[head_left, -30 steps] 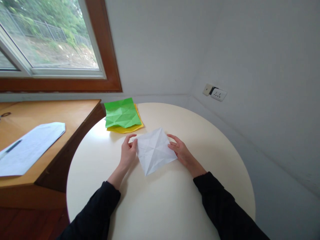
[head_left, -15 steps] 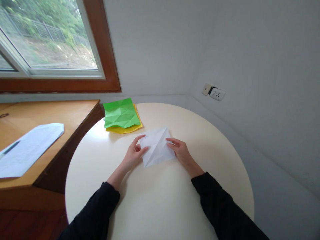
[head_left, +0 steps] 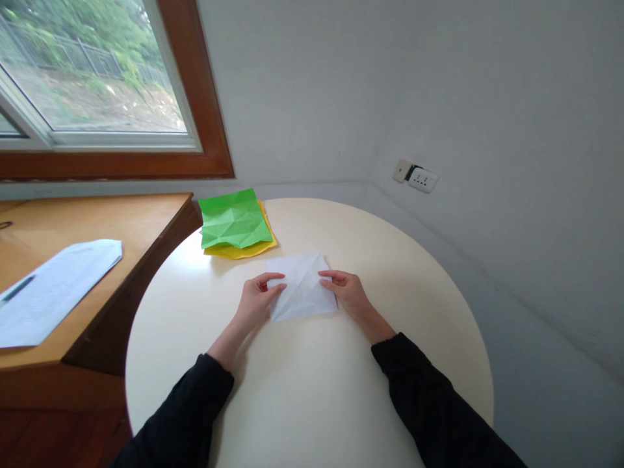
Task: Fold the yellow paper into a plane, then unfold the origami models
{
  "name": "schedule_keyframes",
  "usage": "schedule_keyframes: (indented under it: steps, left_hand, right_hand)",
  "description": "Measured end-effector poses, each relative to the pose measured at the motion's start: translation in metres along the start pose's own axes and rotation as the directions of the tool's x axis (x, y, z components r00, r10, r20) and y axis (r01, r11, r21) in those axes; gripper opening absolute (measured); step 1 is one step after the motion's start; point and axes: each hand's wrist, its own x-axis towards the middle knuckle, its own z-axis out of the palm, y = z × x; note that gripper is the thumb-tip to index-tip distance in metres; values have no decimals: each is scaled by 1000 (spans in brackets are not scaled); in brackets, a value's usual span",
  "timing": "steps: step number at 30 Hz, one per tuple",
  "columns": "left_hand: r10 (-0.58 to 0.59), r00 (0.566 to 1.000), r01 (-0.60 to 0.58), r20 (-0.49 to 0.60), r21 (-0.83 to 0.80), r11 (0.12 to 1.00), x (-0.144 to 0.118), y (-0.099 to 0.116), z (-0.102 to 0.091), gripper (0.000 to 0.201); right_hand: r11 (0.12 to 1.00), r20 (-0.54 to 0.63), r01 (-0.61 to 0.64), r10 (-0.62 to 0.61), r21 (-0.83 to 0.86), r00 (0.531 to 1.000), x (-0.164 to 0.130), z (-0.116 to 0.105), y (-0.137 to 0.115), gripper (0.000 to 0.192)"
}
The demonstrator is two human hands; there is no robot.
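Observation:
A square sheet of white paper (head_left: pixel 303 289) with diagonal creases lies at the middle of the round table, between both hands. My left hand (head_left: pixel 257 299) grips its left edge, thumb and fingers bent over the paper. On the opposite side my right hand (head_left: pixel 347 290) holds the right edge, with fingers and thumb pointing inward over the sheet. Beyond the left hand, a creased green sheet of paper (head_left: pixel 234 220) rests on top of a yellow sheet (head_left: pixel 238 251).
The round cream table (head_left: pixel 312 390) stands against the wall corner. To the left is a wooden desk (head_left: pixel 141 214) bearing white papers (head_left: pixel 63 286), with a pen (head_left: pixel 18 288) on them. A socket (head_left: pixel 423 179) is on the right wall, and a window (head_left: pixel 112 78) is at upper left.
The white paper has turned slightly and lies squarer to me, its crease less raised. My left hand has shifted a little left and its fingers have drawn closer together.

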Motion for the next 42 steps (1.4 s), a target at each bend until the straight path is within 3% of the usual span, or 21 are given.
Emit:
schedule_keyframes:
  steps: [5,12,22,35,42]
  left_hand:
    - [-6,999,8,36,-48,999,-5,0,6,32]
    - [-31,997,26,65,80,996,-6,-1,9,33]
    - [-84,995,86,-44,54,995,-5,-2,8,37]
    - [-100,994,98,-51,-48,994,-4,-2,10,32]
    - [-66,998,65,19,29,997,-3,-12,7,32]
  right_hand:
    - [999,98,-13,18,-42,995,-3,2,-1,32]
    - [983,148,-1,28,-184,989,-6,4,-4,33]
    - [986,186,-38,69,-164,980,-5,4,-2,41]
    - [990,111,-42,57,-133,992,-2,3,2,39]
    - [974,102,23,0,-225,995,0,1,5,34]
